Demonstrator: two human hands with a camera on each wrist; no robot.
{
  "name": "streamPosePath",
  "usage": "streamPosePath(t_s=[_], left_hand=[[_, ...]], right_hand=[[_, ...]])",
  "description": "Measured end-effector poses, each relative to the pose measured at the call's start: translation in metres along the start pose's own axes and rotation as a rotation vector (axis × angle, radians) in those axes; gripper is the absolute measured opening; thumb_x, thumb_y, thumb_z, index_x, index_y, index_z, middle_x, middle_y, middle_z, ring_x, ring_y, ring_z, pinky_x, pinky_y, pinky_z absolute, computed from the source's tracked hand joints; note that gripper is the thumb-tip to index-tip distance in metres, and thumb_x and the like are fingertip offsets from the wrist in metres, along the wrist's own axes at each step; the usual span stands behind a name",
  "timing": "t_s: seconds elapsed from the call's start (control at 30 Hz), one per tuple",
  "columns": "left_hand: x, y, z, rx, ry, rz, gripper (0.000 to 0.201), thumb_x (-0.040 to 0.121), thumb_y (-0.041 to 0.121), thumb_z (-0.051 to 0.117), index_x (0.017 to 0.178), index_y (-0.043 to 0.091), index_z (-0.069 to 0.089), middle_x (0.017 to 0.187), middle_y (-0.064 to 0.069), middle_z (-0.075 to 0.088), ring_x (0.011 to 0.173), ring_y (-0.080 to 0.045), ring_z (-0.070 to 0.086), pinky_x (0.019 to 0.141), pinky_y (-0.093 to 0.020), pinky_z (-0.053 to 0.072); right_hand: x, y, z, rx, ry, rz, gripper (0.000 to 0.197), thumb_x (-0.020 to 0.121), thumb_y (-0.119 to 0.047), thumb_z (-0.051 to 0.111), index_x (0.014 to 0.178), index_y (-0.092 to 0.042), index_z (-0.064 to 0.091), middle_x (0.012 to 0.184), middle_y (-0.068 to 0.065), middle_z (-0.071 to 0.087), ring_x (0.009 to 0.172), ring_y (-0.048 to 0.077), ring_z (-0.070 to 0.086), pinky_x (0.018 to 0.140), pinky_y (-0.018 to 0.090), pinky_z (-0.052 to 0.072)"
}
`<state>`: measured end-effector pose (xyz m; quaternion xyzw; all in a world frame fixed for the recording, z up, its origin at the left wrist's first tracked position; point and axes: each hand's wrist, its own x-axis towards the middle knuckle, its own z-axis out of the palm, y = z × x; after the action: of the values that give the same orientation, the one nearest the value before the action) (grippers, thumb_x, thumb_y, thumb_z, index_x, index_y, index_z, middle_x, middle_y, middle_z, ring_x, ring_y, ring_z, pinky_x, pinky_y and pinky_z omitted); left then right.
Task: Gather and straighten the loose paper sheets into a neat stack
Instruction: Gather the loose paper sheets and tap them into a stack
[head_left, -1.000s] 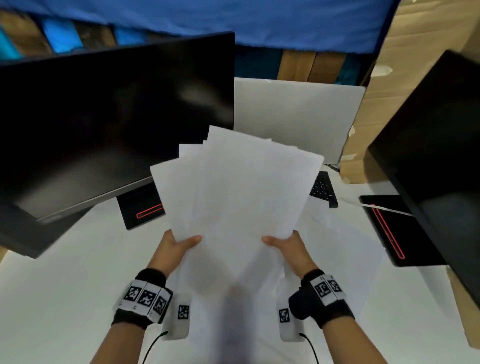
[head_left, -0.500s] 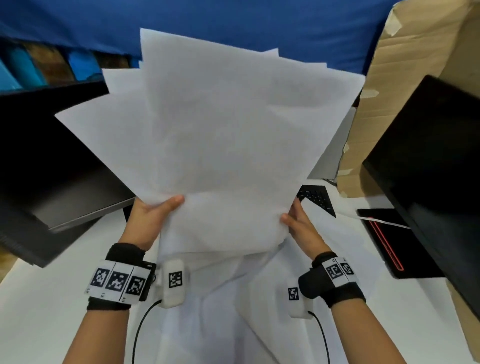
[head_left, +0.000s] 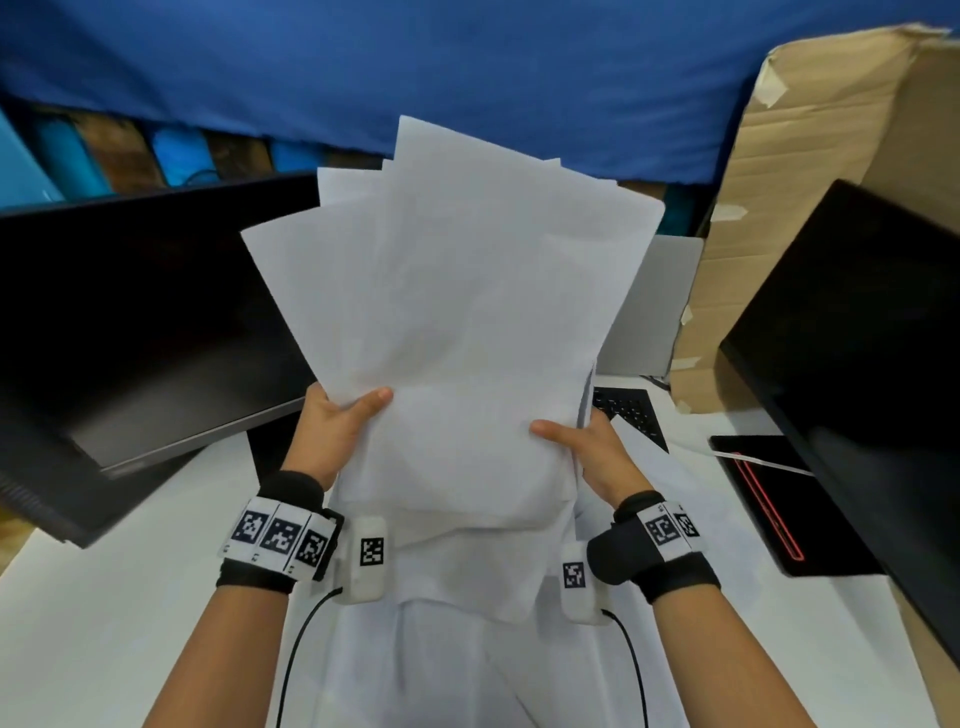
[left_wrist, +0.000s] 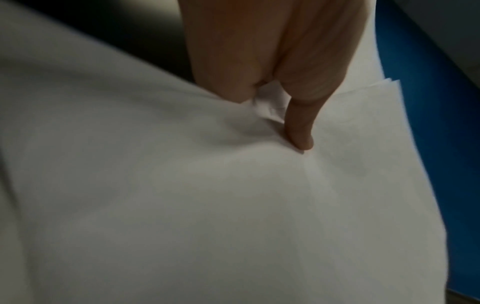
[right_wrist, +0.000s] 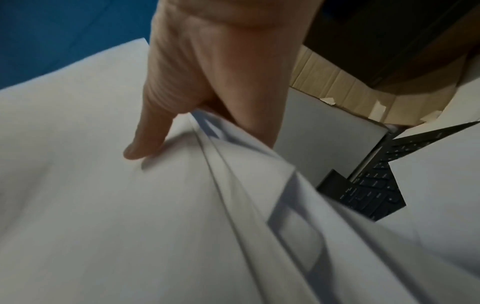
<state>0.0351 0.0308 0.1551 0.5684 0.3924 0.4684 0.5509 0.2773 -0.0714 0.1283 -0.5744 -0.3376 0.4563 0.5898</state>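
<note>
Several loose white paper sheets (head_left: 457, 312) stand upright in a fanned, uneven bundle above the white table (head_left: 104, 597). My left hand (head_left: 332, 431) pinches the bundle's lower left edge, thumb on the front face. On the lower right edge my right hand (head_left: 587, 452) does the same. In the left wrist view the thumb (left_wrist: 298, 131) presses into the paper sheets (left_wrist: 207, 205). The right wrist view has the thumb (right_wrist: 148, 135) on the paper sheets (right_wrist: 130, 226), whose layered edges splay apart. The fingers behind the paper are hidden.
A black monitor (head_left: 130, 322) leans at the left, another black monitor (head_left: 857, 364) at the right. A grey laptop lid (head_left: 654, 301) and black keyboard (head_left: 628, 410) sit behind the paper. A cardboard box (head_left: 810, 182) stands at the back right, and a black slab with a red line (head_left: 763, 499) lies right.
The bundle rose steeply from its low position, then came down a little and narrowed as both hands moved closer together. Both hands have kept their hold.
</note>
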Motion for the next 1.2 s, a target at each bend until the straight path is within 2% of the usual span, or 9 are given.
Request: streamPosePath(t_s=[0.1,0.17,0.23,0.33,0.43,0.7,0.8,0.97,1.2], left_hand=[[0.002,-0.001,-0.003,-0.032,0.036,-0.038,0.040,0.078,0.007,0.066,0.115,0.003,0.054,0.112,-0.012,0.064,0.102,-0.024,0.062,0.093,-0.038,0.049],[0.002,0.000,-0.006,-0.060,0.047,-0.032,0.046,0.079,0.009,0.066,0.121,0.001,0.049,0.116,-0.012,0.063,0.105,-0.023,0.062,0.091,-0.035,0.051],[-0.001,0.005,-0.008,-0.077,0.013,0.011,0.036,0.081,0.007,0.063,0.115,0.011,0.054,0.107,-0.001,0.065,0.097,-0.009,0.065,0.080,-0.020,0.055],[-0.003,0.001,-0.010,-0.063,-0.083,0.046,0.036,0.075,0.009,0.069,0.107,0.023,0.057,0.096,0.014,0.068,0.088,0.006,0.066,0.073,-0.009,0.052],[-0.005,-0.019,-0.007,0.031,-0.139,-0.007,0.047,0.063,0.014,0.075,0.106,0.023,0.058,0.091,0.016,0.072,0.089,0.006,0.065,0.079,-0.011,0.052],[-0.009,-0.036,0.007,0.018,-0.047,-0.041,0.033,0.075,0.001,0.068,0.088,0.031,0.058,0.086,0.016,0.066,0.074,0.010,0.065,0.070,-0.009,0.049],[-0.008,-0.022,0.008,-0.056,-0.103,-0.018,0.034,0.065,0.016,0.076,0.093,0.029,0.062,0.085,0.015,0.073,0.084,0.003,0.067,0.075,-0.013,0.053],[-0.015,-0.011,0.013,-0.152,-0.150,0.002,0.054,0.052,0.035,0.071,0.104,0.028,0.058,0.099,0.010,0.069,0.095,-0.004,0.066,0.079,-0.021,0.053],[-0.022,-0.005,0.011,-0.111,-0.209,0.048,0.041,0.054,0.037,0.068,0.094,0.031,0.061,0.085,0.020,0.074,0.084,0.000,0.068,0.068,-0.015,0.053]], right_hand=[[-0.001,-0.005,0.000,0.067,-0.034,-0.025,0.048,0.046,-0.026,0.087,0.089,-0.017,0.069,0.085,-0.004,0.076,0.083,0.013,0.072,0.081,0.032,0.058],[-0.005,-0.016,0.003,0.096,-0.044,-0.085,0.049,0.039,-0.030,0.087,0.084,-0.019,0.072,0.085,-0.006,0.077,0.083,0.011,0.071,0.070,0.024,0.058],[-0.008,-0.027,0.004,0.096,-0.042,-0.163,0.029,0.055,-0.015,0.079,0.082,-0.022,0.071,0.082,-0.009,0.076,0.080,0.007,0.071,0.068,0.020,0.056],[-0.011,-0.033,0.006,0.003,-0.013,-0.265,0.039,0.072,0.007,0.067,0.093,-0.025,0.062,0.087,-0.008,0.072,0.083,0.001,0.068,0.076,0.017,0.054],[-0.010,-0.018,0.011,-0.095,-0.002,-0.282,0.047,0.069,0.008,0.071,0.098,-0.026,0.058,0.098,-0.004,0.066,0.088,-0.001,0.066,0.082,0.016,0.052],[-0.004,0.001,0.010,-0.053,0.095,-0.183,0.046,0.071,0.003,0.071,0.109,-0.018,0.054,0.101,-0.010,0.065,0.090,0.002,0.065,0.075,0.015,0.053],[-0.004,-0.003,0.013,-0.097,0.022,-0.107,0.035,0.071,0.000,0.072,0.093,-0.025,0.062,0.092,-0.010,0.069,0.085,0.006,0.067,0.080,0.022,0.054],[-0.003,-0.009,0.023,0.062,0.153,-0.199,0.024,0.074,0.005,0.067,0.077,-0.019,0.065,0.062,-0.016,0.072,0.062,-0.002,0.067,0.057,0.011,0.051],[-0.011,0.000,0.016,-0.048,0.116,-0.178,0.035,0.070,0.004,0.072,0.086,-0.025,0.063,0.088,-0.008,0.068,0.074,-0.004,0.067,0.074,0.019,0.055]])
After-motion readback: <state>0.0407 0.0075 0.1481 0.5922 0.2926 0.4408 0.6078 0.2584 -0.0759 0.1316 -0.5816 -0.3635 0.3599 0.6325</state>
